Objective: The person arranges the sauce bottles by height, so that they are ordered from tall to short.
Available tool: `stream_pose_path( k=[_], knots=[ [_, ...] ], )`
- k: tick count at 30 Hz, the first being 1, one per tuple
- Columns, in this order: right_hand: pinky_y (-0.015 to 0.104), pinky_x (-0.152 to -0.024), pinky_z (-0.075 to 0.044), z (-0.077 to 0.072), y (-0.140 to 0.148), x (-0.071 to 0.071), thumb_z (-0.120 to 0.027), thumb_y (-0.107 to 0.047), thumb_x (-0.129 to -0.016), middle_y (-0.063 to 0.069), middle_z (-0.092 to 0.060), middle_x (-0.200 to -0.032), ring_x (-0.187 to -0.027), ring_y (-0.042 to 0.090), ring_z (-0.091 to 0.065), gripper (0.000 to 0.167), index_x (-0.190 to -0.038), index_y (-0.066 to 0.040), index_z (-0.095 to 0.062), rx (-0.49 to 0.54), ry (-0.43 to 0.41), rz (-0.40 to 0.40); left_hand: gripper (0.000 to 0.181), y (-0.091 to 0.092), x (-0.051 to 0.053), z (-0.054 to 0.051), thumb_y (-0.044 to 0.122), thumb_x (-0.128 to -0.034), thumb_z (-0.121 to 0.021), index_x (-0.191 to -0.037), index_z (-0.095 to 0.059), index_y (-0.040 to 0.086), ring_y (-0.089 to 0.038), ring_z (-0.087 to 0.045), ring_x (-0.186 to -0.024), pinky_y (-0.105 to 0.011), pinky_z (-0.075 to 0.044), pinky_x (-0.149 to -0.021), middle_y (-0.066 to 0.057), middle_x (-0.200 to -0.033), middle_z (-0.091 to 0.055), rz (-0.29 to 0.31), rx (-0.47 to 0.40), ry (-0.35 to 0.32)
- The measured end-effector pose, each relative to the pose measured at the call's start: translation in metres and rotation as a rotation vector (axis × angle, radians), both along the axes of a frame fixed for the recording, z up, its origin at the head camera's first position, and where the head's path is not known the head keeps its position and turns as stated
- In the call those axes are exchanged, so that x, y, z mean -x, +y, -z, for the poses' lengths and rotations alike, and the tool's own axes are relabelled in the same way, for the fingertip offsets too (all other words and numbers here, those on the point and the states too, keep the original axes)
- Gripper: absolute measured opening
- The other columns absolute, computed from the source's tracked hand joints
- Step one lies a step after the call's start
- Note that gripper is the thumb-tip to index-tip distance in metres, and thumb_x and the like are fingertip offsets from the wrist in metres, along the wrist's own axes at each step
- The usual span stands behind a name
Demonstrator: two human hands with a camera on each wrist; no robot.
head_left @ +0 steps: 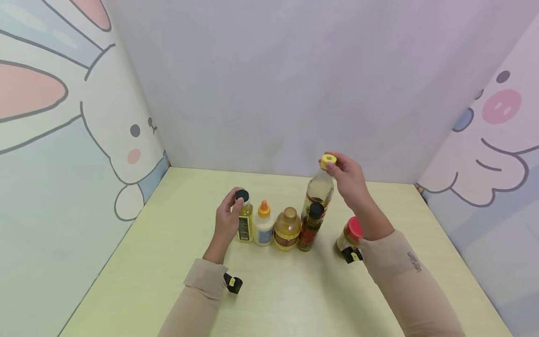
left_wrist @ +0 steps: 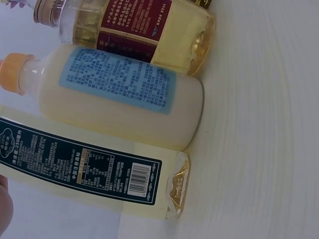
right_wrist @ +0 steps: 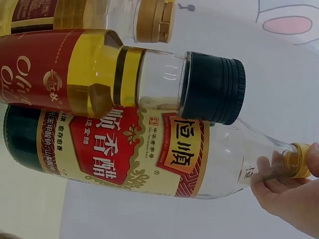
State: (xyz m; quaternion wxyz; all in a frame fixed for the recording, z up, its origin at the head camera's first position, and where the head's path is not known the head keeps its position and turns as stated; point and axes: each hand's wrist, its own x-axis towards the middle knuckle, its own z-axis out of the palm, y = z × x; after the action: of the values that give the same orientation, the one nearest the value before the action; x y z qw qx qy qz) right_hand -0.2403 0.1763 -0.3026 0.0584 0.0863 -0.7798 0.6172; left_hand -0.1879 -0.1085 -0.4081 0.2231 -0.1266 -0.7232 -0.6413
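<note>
My left hand (head_left: pixel 228 216) grips the dark cap of a square bottle of yellow oil (head_left: pixel 245 223), its barcode label visible in the left wrist view. On the right, my right hand (head_left: pixel 348 180) pinches the yellow cap of a tall clear vinegar bottle (right_wrist: pixel 224 159). That bottle's lower part is hidden behind a smaller olive oil bottle (right_wrist: pixel 84 74) with a red label and dark cap, so I cannot tell whether it touches the table. Between the hands stand a white bottle (left_wrist: pixel 119 99) with an orange tip and a round bottle of amber liquid (head_left: pixel 287 231).
A jar with a red lid (head_left: pixel 354 228) stands at the right, partly hidden by my right wrist and its camera (head_left: pixel 351 255). The pale table (head_left: pixel 269 290) meets a plain back wall (head_left: pixel 269 84), with cartoon-printed panels (head_left: pixel 122 117) at both sides.
</note>
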Motion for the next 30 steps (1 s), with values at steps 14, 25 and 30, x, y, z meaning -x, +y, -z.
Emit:
stream_pose_path(
  k=[14,25,30],
  knots=[
    [0.034,-0.1,-0.042,-0.005,-0.016,0.014,-0.049,-0.008,-0.103,0.021,-0.057,-0.13,-0.119,0.025,-0.053,0.037,-0.138,0.004,-0.048,0.04,-0.026,0.006,0.03,0.0,0.001,0.0,0.005,-0.0983,-0.048,-0.123,-0.054,-0.012,-0.03,-0.053,-0.099,-0.029,-0.043,-0.09,-0.029,-0.117,-0.059,-0.004,0.029,0.005],
    [0.036,-0.101,-0.042,-0.009,-0.032,0.024,-0.049,-0.007,-0.102,0.02,-0.055,-0.128,-0.116,0.028,-0.053,0.037,-0.137,0.006,-0.049,0.041,-0.042,0.006,0.03,0.0,0.002,0.0,0.005,-0.0985,-0.048,-0.123,-0.054,-0.011,-0.025,-0.053,-0.098,-0.041,-0.043,-0.093,-0.028,-0.118,-0.059,0.0,0.021,0.001],
    [0.036,-0.099,-0.043,-0.01,-0.04,0.028,-0.051,-0.008,-0.102,0.018,-0.056,-0.128,-0.116,0.027,-0.053,0.037,-0.136,0.005,-0.05,0.051,-0.044,0.0,0.03,0.0,0.001,0.001,0.005,-0.0984,-0.048,-0.122,-0.055,-0.011,-0.022,-0.052,-0.096,-0.04,-0.042,-0.091,-0.027,-0.116,-0.059,-0.006,0.022,0.002]
  ],
)
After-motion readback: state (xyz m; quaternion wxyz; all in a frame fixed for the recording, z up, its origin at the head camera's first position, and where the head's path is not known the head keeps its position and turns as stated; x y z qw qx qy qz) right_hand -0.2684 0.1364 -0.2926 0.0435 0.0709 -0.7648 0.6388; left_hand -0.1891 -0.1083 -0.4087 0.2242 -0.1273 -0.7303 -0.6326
